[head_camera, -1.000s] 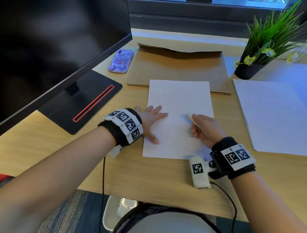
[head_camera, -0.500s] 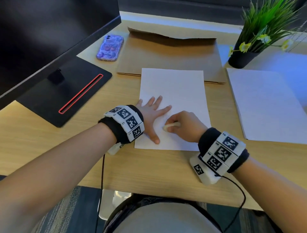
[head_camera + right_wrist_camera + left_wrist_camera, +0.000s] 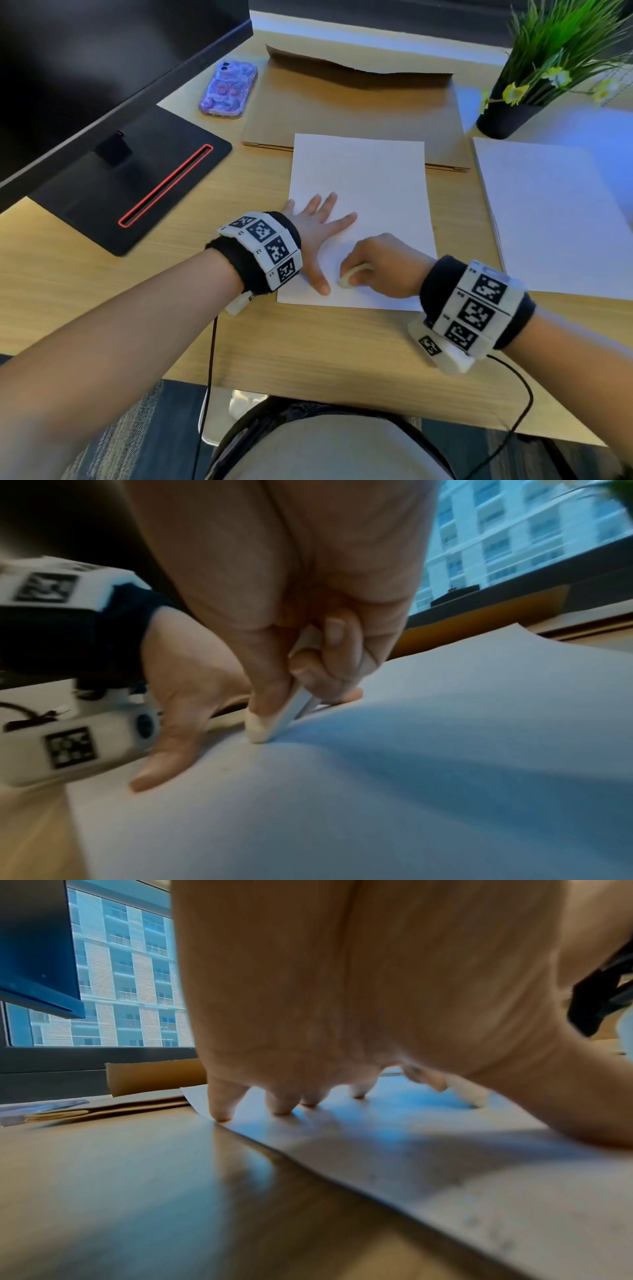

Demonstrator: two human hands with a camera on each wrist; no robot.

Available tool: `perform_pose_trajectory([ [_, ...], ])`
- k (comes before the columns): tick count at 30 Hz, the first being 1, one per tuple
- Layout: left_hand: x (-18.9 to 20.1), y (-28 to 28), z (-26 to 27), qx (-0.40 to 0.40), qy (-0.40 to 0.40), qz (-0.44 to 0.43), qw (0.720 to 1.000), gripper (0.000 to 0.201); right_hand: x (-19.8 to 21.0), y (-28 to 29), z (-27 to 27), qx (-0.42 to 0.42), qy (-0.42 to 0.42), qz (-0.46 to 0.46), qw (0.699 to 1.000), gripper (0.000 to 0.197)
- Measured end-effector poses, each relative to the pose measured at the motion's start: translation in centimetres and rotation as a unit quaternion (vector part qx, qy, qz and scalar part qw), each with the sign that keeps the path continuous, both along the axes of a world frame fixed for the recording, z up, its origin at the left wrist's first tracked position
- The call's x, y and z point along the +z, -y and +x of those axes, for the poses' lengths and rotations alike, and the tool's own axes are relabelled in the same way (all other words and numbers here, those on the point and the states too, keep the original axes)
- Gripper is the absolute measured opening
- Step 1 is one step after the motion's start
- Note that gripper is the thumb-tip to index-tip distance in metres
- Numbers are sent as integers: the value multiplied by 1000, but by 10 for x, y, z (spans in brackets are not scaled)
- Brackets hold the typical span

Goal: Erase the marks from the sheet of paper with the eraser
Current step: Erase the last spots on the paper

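Eraser pressed to the paper's near left corner.
The eraser [image 3: 346, 278] tip touches the sheet of paper [image 3: 370, 181], pinched by the right hand [image 3: 383, 265]; left hand [image 3: 317, 233], at nine o'clock, lies flat with fingers spread. No readable writing.

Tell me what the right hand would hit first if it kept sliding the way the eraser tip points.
Most likely the left hand: the right hand points the eraser leftward across the sheet of paper, and the left thumb lies just beyond its tip. They look apart, though depth is uncertain.
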State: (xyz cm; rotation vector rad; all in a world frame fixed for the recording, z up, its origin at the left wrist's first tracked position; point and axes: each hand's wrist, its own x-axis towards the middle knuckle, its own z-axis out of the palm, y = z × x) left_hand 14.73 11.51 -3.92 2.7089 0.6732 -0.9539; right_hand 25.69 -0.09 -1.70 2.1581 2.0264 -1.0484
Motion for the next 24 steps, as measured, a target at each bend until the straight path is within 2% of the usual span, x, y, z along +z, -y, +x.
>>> perform_pose_trajectory([
  [4,0,-1,0,1,2,4,1000,137,4,-9,-1,-34,-4,36,999,20],
  [8,-1,-1,1,1,-4,3,1000,139,2,4,2,7,3,-16,1000,23],
  [12,-1,-1,1,4,1,6,1000,138,0,-12,-4,-58,-7,33,998,20],
  [17,-1,-1,1,5,-1,4,1000,139,1,3,3,5,8,-17,1000,24],
  [21,-2,-1,0,9,3,1,1000,138,3,-16,3,-32,2,28,999,21],
  [24,-1,-1,0,8,3,0,1000,139,1,-3,5,4,13,16,1000,23],
])
